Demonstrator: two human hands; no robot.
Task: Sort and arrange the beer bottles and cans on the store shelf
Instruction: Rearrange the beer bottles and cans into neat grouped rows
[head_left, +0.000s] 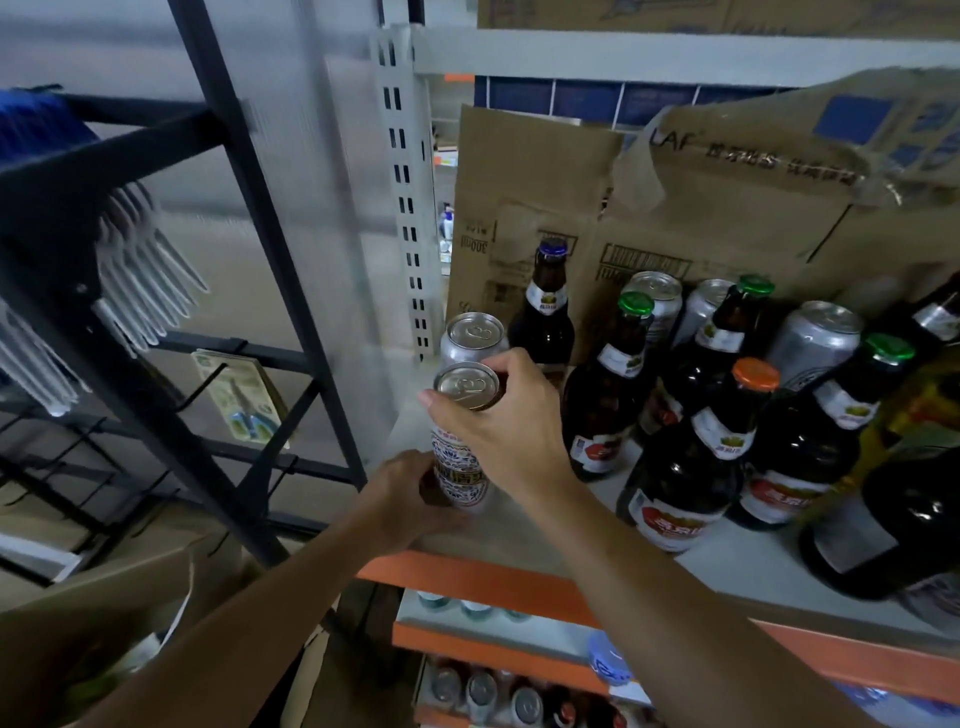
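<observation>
I noted the patterned beer can (460, 470) upright at the shelf's (737, 564) front-left corner. The right hand's (498, 415) curled fingers gripped its top; the left hand (400, 493) apparently wrapped its base, fingers partly hidden.

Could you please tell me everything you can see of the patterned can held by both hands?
The tall slim metal can with a white, blue and red patterned wall has a silver lid with its pull tab lying flat. It stands upright at the front left corner of the pale shelf. The right hand grips its top rim; the left hand holds its lower wall. A plain silver can stands close behind; contact cannot be told.
</observation>
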